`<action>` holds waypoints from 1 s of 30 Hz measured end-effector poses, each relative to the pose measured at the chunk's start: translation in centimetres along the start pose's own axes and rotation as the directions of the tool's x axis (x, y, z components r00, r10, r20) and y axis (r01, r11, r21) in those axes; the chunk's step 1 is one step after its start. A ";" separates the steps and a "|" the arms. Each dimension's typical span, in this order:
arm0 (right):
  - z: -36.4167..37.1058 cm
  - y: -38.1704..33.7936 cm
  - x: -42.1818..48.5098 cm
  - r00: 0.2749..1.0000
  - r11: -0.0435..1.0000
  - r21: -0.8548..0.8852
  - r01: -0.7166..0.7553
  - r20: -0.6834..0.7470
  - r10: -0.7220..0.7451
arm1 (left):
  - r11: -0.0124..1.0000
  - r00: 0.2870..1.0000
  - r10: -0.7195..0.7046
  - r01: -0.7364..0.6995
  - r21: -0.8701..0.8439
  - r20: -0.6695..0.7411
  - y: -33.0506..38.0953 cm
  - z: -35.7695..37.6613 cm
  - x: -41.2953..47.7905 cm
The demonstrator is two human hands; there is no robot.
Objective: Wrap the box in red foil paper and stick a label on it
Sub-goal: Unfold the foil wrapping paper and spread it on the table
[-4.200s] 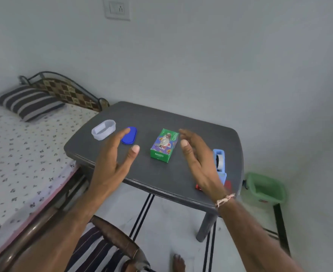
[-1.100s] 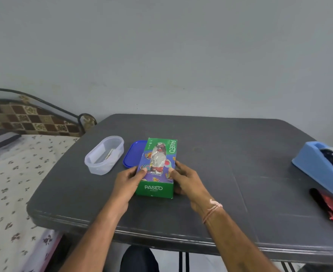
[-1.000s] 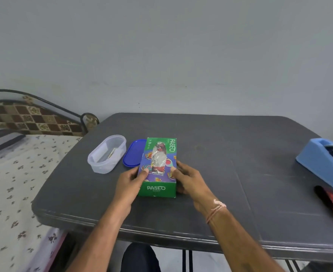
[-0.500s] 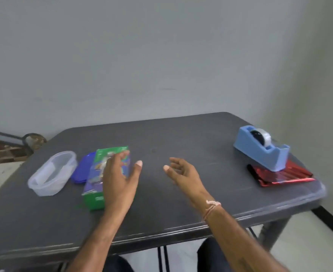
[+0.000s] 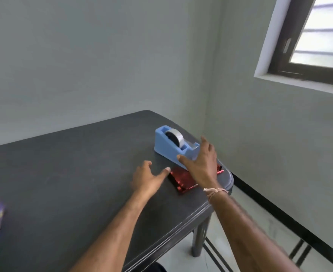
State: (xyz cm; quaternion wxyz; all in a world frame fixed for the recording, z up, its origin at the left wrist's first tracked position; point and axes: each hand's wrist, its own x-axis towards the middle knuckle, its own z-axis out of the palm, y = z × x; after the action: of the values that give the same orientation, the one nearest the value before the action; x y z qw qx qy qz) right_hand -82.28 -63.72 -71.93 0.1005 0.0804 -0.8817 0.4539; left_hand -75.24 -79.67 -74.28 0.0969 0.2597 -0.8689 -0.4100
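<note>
Red crinkly foil (image 5: 182,179) lies beneath splayed right hand (image 5: 201,164), beside splayed left hand (image 5: 147,179).

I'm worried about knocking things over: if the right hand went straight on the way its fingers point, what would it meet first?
Most likely the blue tape dispenser, which sits directly ahead of the right hand. Whether the two already touch is unclear from this view.

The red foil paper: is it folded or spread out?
Folded. The red foil paper lies as a small creased packet by the tape dispenser, partly hidden by the right hand.
</note>
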 end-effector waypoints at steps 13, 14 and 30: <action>-0.4 2.6 5.1 0.996 0.999 -0.002 -0.038 0.077 0.038 | 0.892 0.999 -0.031 0.021 0.451 0.014 4.0 5.4 2.9; -0.6 2.6 5.3 0.996 0.999 0.003 -0.037 0.082 0.037 | 0.903 1.000 -0.026 0.019 0.430 0.009 4.2 5.6 2.8; -0.5 2.1 2.3 0.998 0.998 -0.005 -0.062 -0.028 0.062 | 0.784 0.979 -0.184 0.199 -0.588 0.087 -5.9 -8.6 0.2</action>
State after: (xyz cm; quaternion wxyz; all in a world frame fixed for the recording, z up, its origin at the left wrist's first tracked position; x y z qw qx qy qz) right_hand -84.97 -62.19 -72.70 0.0988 0.0462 -0.8836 0.4553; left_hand -69.98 -88.59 -73.23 0.1204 0.2979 -0.6673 -0.6719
